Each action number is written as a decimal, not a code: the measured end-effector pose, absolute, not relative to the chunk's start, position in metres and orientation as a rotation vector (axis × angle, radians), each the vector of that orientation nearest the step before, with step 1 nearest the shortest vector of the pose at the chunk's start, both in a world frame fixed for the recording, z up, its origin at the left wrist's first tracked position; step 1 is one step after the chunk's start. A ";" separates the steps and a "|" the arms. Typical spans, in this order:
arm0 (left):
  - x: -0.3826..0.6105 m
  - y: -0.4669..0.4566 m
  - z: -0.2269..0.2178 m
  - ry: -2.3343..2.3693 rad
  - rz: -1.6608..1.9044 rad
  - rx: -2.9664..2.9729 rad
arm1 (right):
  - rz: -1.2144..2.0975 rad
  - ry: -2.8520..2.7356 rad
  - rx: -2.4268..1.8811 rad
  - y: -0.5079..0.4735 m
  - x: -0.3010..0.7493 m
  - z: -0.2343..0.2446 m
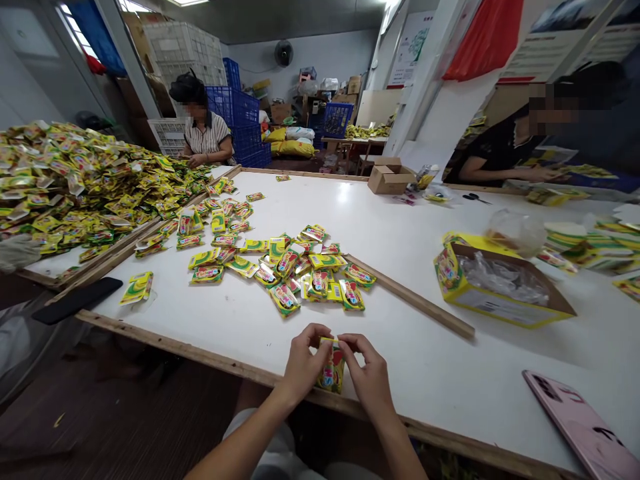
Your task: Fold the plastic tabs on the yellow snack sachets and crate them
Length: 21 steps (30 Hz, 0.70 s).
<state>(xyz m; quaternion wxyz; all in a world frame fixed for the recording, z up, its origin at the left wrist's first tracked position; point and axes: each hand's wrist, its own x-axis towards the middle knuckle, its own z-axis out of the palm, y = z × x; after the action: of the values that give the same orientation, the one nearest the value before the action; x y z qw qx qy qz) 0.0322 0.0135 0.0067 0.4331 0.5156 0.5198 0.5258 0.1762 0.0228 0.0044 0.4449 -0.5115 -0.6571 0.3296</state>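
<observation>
My left hand [303, 363] and my right hand [367, 373] meet at the near edge of the white table [425, 360]. Both pinch the top of a small stack of yellow and red sachets [332, 370], held upright between the fingers. Just beyond my hands lies a loose heap of the same sachets [295, 267] spread over the table's middle. An open yellow carton [495, 283] with clear plastic inside sits to the right of the heap.
A big mound of sachets [75, 180] fills the left board. A black phone [77, 300] lies at the left edge, a pink phone [583, 423] at the near right. A wooden strip [410, 297] crosses the table. Two other people sit at the far side; a small cardboard box [390, 177] stands there.
</observation>
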 end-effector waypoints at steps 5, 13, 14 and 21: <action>0.036 0.018 0.011 1.367 1.290 1.288 | 0.822 -1.675 -1.300 0.028 0.176 0.011; 0.025 0.009 -0.004 1.188 1.274 1.260 | 0.986 -1.591 -1.209 0.019 0.180 0.001; 0.024 0.008 -0.005 1.180 1.269 1.265 | 1.006 -1.570 -1.199 0.017 0.180 -0.001; 0.021 0.007 -0.002 1.176 1.209 1.353 | 0.891 -1.464 -1.294 0.004 0.186 0.009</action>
<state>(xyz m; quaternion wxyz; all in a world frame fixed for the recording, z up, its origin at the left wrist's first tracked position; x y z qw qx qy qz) 0.0209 0.0067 -0.0023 0.4703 0.5523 0.4800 0.4934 0.1858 0.0040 0.0089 0.4767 -0.5296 -0.5993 0.3648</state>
